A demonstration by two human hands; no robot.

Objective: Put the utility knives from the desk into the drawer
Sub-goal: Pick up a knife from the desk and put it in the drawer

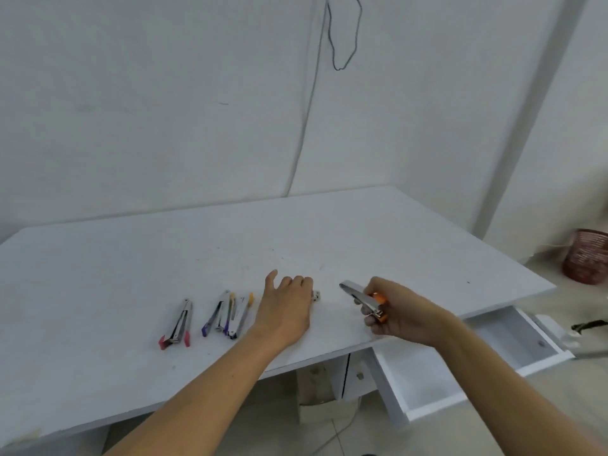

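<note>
An orange-ended utility knife with a silver metal body is sitting in the person's right hand, lifted off the white desk, its metal tip pointing up and to the left while the fingers are curling tightly round its orange end. The left hand is lying palm down on the desk just left of it, knuckles bent and thumb sticking up, covering something of which only a small silver tip is peeking out past the fingertips; whether that hand is actually gripping it I cannot tell. Just beside the left hand, on its far side from the held knife, a bunch of knives is lying close together on the desktop, some with purple ends toward the person and some with yellow ends pointing away, so tightly packed that they seem to be touching. A little further left, apart from that bunch, a pair of red-ended knives is lying in a narrow V, red tips toward the near edge. Below the desk's right front, under the right forearm, a white drawer is standing pulled out and open. Past the desk's right end a reddish mesh bin is sitting on the floor, and a dark cable is hanging down the white wall.
</note>
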